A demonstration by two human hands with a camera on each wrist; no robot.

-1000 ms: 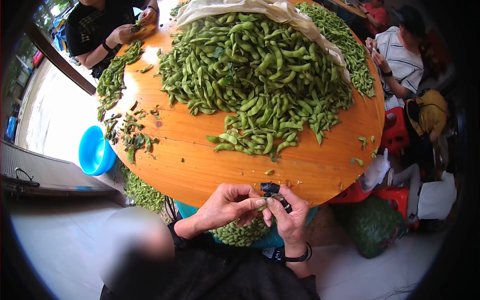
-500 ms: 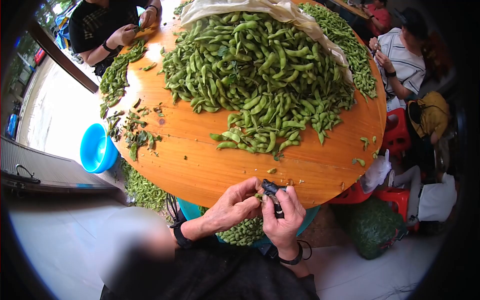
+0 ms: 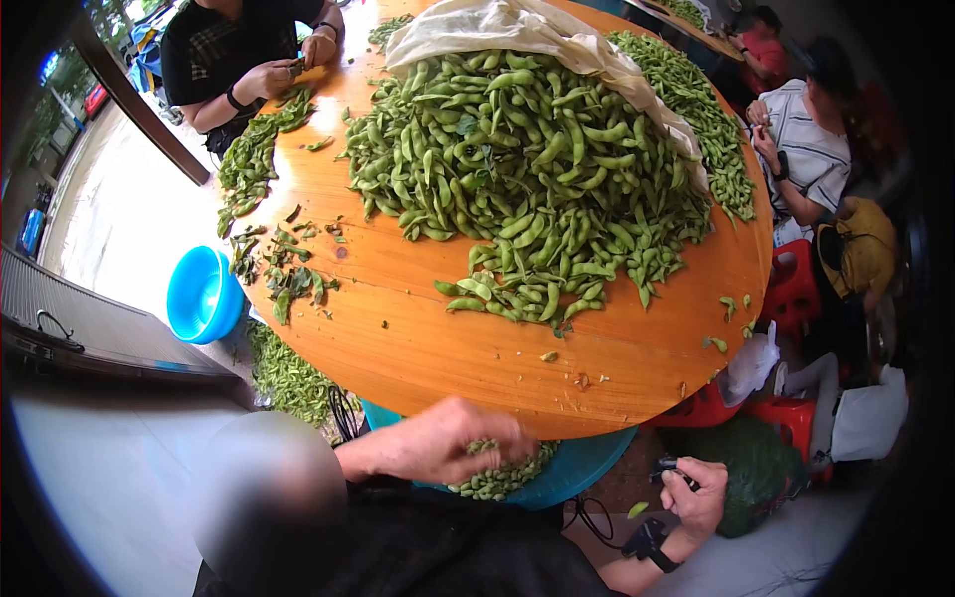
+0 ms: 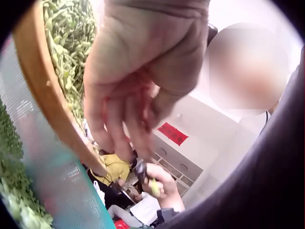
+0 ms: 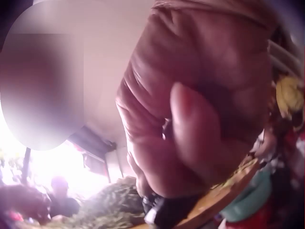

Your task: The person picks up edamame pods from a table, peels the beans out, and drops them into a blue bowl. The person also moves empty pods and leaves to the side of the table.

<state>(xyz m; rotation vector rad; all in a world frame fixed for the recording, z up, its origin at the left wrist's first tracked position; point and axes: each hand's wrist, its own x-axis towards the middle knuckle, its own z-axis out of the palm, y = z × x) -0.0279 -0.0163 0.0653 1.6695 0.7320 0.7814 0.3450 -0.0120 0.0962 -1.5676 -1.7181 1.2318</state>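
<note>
My left hand (image 3: 453,438), blurred, reaches over the shelled green beans (image 3: 497,484) in a teal basin (image 3: 587,466) below the table edge. In the left wrist view, its fingers (image 4: 131,119) hang loosely with nothing between them. Off to the right of the table, my right hand (image 3: 696,495) has curled fingers, with black wrapping and a black ring on them. The right wrist view shows its thumb (image 5: 193,126) bent in over the palm. A green soybean pod (image 3: 638,509) is in mid-air beside that hand, apart from it.
A large heap of soybean pods (image 3: 537,169) lies on the round wooden table (image 3: 418,348), under a pale cloth (image 3: 517,30). Leaf scraps (image 3: 288,274) lie at left. A blue basin (image 3: 204,296), red stools (image 3: 793,284) and a dark green bag (image 3: 761,473) stand around. Other people sit at the table.
Both hands worked together on a pod at the table edge; now they are apart. The right hand has swung right and down, letting the pod go; the left has moved over the basin.
</note>
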